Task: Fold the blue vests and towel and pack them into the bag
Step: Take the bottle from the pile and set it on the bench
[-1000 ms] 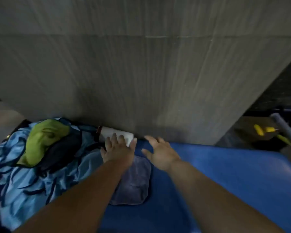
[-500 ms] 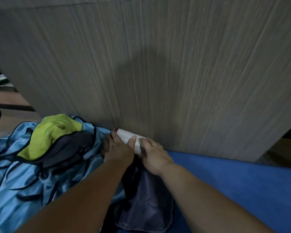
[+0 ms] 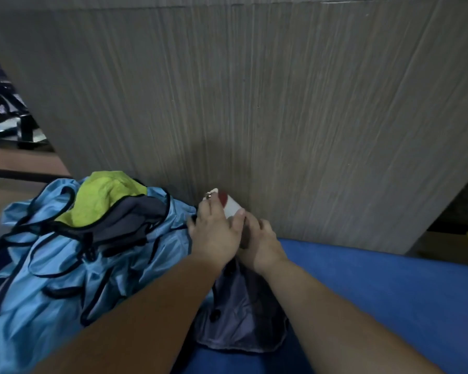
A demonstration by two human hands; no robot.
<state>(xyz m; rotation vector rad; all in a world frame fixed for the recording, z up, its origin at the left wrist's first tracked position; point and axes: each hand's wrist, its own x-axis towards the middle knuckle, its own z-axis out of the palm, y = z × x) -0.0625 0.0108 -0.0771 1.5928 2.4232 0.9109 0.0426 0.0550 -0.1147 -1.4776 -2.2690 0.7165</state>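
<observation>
The left hand (image 3: pixel 214 236) wraps its fingers round a white tube (image 3: pixel 232 205) by the wall (image 3: pixel 254 103). The right hand (image 3: pixel 264 251) hides its fingers underneath, grip unclear. The blue vests (image 3: pixel 65 268) lie heaped at left.

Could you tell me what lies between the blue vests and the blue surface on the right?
In the head view: a grey-purple cloth, and the left hand and right hand at a white tube.
</observation>
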